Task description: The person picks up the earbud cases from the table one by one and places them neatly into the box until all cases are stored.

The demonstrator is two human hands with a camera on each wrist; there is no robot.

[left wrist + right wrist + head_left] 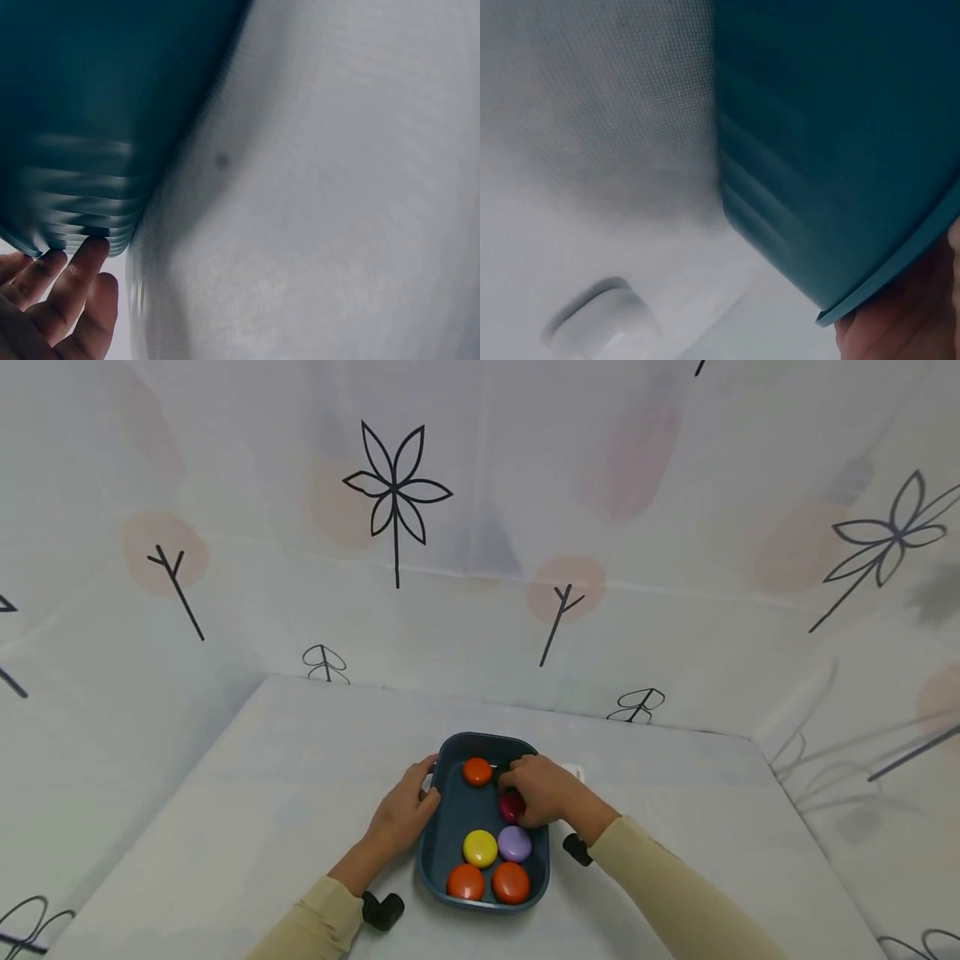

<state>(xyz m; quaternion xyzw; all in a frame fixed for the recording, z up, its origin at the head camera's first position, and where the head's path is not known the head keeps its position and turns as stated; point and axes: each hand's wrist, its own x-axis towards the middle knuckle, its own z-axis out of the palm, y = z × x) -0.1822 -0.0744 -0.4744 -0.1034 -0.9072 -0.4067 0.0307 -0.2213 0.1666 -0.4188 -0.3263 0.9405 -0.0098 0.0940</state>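
Note:
A dark blue-teal plastic bin stands on the white-covered table. Inside lie glossy round pieces: an orange one near the far end, a yellow one and a purple one nearer, and two red-orange ones along the near wall. My left hand rests against the bin's left side; in the left wrist view its fingers touch the ribbed outer wall, fairly straight. Reaching over the right rim, my right hand pinches a crimson round piece, partly hidden by the fingers.
A white rounded object lies on the table to the right of the bin, mostly behind my right wrist in the head view. Black wrist devices hang below both wrists. Patterned cloth surrounds the table.

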